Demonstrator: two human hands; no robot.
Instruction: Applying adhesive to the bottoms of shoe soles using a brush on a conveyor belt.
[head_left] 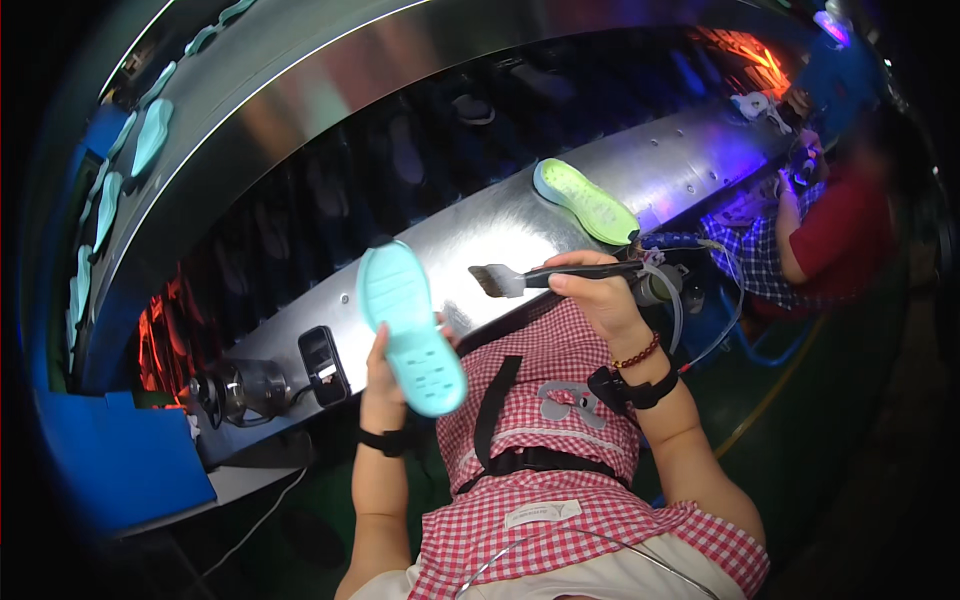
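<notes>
My left hand (383,372) grips a light turquoise shoe sole (408,320) by its edge, holding it tilted over the metal ledge's front side. Small slots show in the sole's lower, rounded end. To the right, my right hand (592,292) is closed round the black handle of a flat paintbrush (530,278), whose dark bristles point left toward the sole without touching it. Beyond the brush, a yellow-green shoe sole (588,202) with a bluish edge lies on the ledge.
The metal ledge (690,160) runs along a dark conveyor carrying several soles. A glass jar (250,388) and a phone-like device (323,365) stand at left. More turquoise soles (152,137) line the upper left. A person in red (840,235) sits at right near hoses; heaters glow orange.
</notes>
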